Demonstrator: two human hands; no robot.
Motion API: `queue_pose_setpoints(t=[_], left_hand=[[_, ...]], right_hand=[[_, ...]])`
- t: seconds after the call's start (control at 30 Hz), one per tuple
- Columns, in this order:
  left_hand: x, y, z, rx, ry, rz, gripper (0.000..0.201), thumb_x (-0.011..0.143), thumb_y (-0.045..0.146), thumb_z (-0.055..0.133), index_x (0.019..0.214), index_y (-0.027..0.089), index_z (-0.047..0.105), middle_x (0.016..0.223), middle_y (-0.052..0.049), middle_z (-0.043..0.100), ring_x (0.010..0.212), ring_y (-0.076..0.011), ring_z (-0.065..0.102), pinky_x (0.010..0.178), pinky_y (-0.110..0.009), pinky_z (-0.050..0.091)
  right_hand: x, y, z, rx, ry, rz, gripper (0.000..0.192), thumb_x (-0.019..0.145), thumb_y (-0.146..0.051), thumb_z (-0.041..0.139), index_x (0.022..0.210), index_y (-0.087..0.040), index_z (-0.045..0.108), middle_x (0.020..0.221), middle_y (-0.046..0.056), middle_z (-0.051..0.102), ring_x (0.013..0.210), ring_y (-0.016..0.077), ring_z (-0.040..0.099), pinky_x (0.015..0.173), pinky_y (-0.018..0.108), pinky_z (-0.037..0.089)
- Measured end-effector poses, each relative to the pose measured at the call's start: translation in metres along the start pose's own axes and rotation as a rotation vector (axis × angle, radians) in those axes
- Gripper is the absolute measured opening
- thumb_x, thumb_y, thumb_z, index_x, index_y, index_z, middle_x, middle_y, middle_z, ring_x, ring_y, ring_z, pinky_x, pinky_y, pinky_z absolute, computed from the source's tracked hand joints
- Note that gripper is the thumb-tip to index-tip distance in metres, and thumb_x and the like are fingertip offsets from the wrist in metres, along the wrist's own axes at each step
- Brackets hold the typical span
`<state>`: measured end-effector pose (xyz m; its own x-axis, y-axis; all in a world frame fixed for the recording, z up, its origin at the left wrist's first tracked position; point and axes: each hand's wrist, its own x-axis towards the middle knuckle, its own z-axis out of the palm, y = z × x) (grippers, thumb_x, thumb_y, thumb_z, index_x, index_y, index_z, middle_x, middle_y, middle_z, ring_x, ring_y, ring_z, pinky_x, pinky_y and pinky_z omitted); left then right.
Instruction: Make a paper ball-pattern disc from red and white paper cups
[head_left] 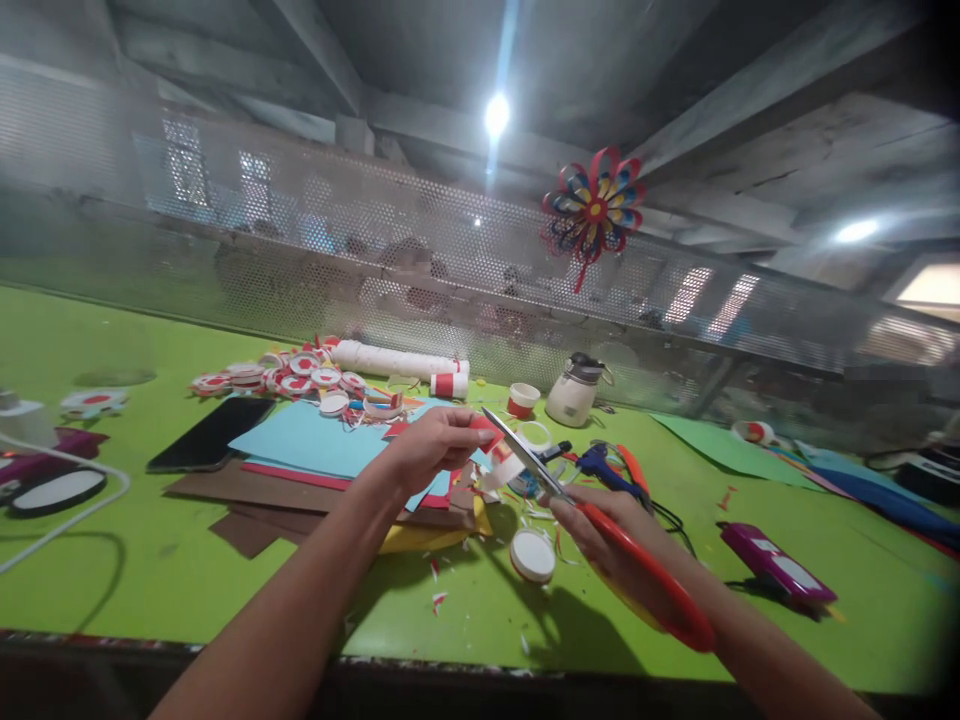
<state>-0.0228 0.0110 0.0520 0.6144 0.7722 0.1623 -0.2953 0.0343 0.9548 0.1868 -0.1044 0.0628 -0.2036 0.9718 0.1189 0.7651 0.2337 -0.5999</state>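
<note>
**Red paper held up to the scissor blades**

A phone (210,434) and stacked coloured sheets (322,455) lie at the left of the green table (150,560), pushed back, likely to free the front edge. The left hand (431,445) is pinched shut on a small red paper piece (486,430), lifted so the blades can reach it. The right hand (611,530) is closed through the handles of the red scissors (600,520), blades meeting the paper. A white disc (532,555) lies just below

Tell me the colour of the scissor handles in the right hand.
Red-orange, on the scissors held by the right hand; head view shows it best.
</note>
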Motion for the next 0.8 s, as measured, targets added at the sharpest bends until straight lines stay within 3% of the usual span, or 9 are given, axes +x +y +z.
queue_pose_setpoints(t=[0.1, 0.2, 0.33, 0.47, 0.53, 0.63, 0.8], left_hand=[[0.003, -0.004, -0.003, -0.019, 0.057, 0.021, 0.024, 0.068, 0.024, 0.074, 0.059, 0.013, 0.055, 0.049, 0.007, 0.031, 0.042, -0.0024, 0.015, 0.042, -0.023, 0.004], [0.008, -0.008, -0.007, -0.073, 0.152, 0.055, 0.03, 0.073, 0.023, 0.069, 0.055, 0.016, 0.046, 0.048, 0.009, 0.023, 0.04, -0.0024, 0.014, 0.041, -0.021, 0.006], [0.017, -0.016, -0.014, -0.167, 0.268, 0.057, 0.036, 0.076, 0.018, 0.062, 0.053, 0.018, 0.034, 0.047, 0.011, 0.019, 0.038, -0.0023, 0.015, 0.038, -0.018, 0.009], [0.026, -0.025, -0.018, -0.24, 0.368, -0.021, 0.038, 0.08, 0.015, 0.058, 0.053, 0.019, 0.031, 0.045, 0.011, 0.021, 0.036, -0.0018, 0.017, 0.034, -0.016, 0.011], [0.029, -0.031, -0.018, -0.256, 0.405, -0.068, 0.034, 0.084, 0.016, 0.056, 0.056, 0.017, 0.036, 0.045, 0.011, 0.025, 0.035, -0.0018, 0.02, 0.033, -0.015, 0.013], [0.031, -0.037, -0.014, -0.258, 0.44, -0.107, 0.026, 0.088, 0.022, 0.054, 0.065, 0.014, 0.046, 0.05, 0.01, 0.034, 0.036, -0.0016, 0.024, 0.032, -0.015, 0.018], [0.028, -0.044, -0.002, -0.251, 0.443, -0.122, 0.025, 0.079, 0.011, 0.059, 0.057, 0.013, 0.047, 0.045, 0.007, 0.038, 0.035, -0.0008, 0.026, 0.033, -0.014, 0.016]], right_hand=[[0.01, 0.008, -0.003, 0.012, 0.014, 0.014, 0.04, 0.087, -0.054, 0.048, 0.066, -0.019, 0.048, 0.058, -0.004, 0.039, 0.052, 0.0098, 0.038, 0.044, 0.021, 0.032], [0.016, 0.017, -0.012, 0.04, 0.07, 0.038, 0.041, 0.083, -0.056, 0.052, 0.068, -0.018, 0.054, 0.057, -0.003, 0.043, 0.049, 0.0103, 0.042, 0.043, 0.022, 0.036], [0.016, 0.035, -0.031, -0.049, 0.267, 0.149, 0.053, 0.08, -0.064, 0.048, 0.09, -0.015, 0.065, 0.057, -0.001, 0.052, 0.048, 0.0135, 0.051, 0.045, 0.025, 0.041], [0.019, 0.071, -0.048, -0.246, 0.399, 0.308, 0.06, 0.082, -0.065, 0.045, 0.104, -0.012, 0.066, 0.07, 0.006, 0.064, 0.064, 0.0205, 0.061, 0.055, 0.029, 0.045], [0.021, 0.092, -0.052, -0.308, 0.394, 0.392, 0.055, 0.085, -0.06, 0.048, 0.1, -0.011, 0.067, 0.079, 0.01, 0.067, 0.076, 0.0244, 0.064, 0.064, 0.031, 0.047], [0.021, 0.115, -0.047, -0.378, 0.309, 0.485, 0.039, 0.089, -0.048, 0.052, 0.1, -0.013, 0.065, 0.094, 0.008, 0.067, 0.086, 0.0216, 0.064, 0.076, 0.035, 0.05], [0.026, 0.124, -0.023, -0.469, 0.127, 0.523, 0.029, 0.091, -0.037, 0.055, 0.109, -0.015, 0.061, 0.111, 0.006, 0.063, 0.094, 0.0203, 0.062, 0.082, 0.039, 0.052]])
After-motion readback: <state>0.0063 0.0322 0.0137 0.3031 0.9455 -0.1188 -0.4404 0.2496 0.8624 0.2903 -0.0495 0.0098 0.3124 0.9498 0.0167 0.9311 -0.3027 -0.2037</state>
